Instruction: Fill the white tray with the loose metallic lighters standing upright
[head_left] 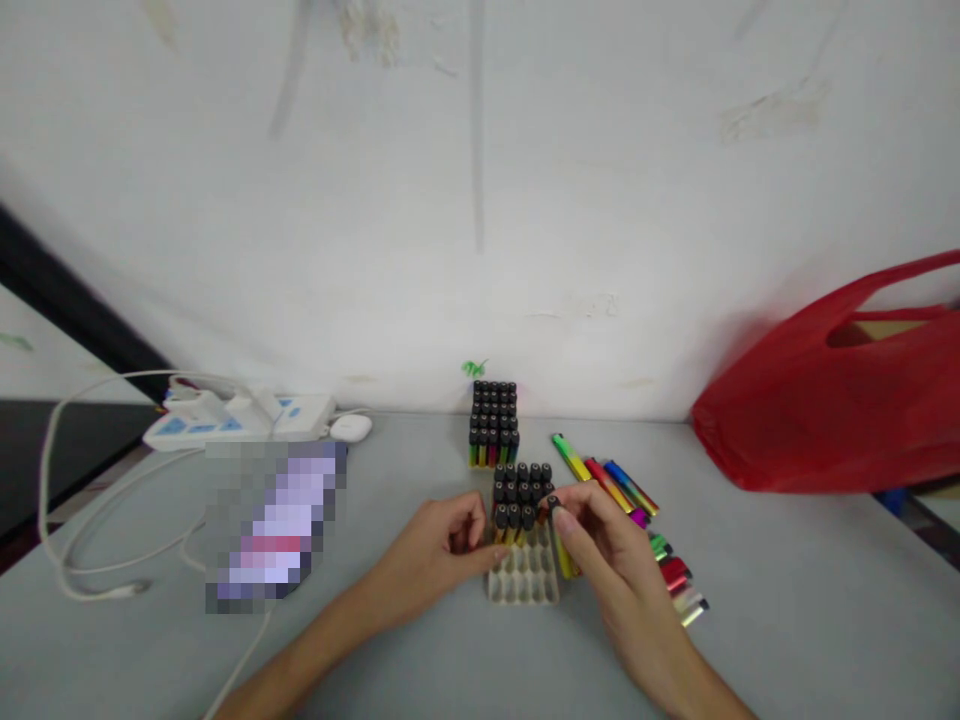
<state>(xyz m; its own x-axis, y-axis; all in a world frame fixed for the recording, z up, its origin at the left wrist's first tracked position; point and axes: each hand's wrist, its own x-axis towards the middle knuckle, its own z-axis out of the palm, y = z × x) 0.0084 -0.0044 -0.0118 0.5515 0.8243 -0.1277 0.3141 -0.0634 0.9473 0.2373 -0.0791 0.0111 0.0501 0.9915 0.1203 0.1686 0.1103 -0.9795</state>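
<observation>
My right hand point(611, 555) pinches a lighter point(564, 545) with a black top and yellow body, upright at the right edge of a pale slotted tray point(523, 590). Several black-topped lighters point(517, 492) stand in the tray's far rows; bare slots show in its near rows. On the left, my left hand point(442, 545) has curled fingers and a thumb held apart, its tip at the tray's left edge. Nothing shows between these fingers. Behind the tray stands a tight block of upright lighters point(493, 415) with colourful bodies.
Loose shiny lighters point(616, 485) lie right of the tray, some partly behind my right hand. A red bag point(832, 400) sits at the far right. On the left are a pixelated phone point(281, 530), a power strip point(240, 420), a white case point(351, 428) and cables. A white wall point(600, 200) backs the table.
</observation>
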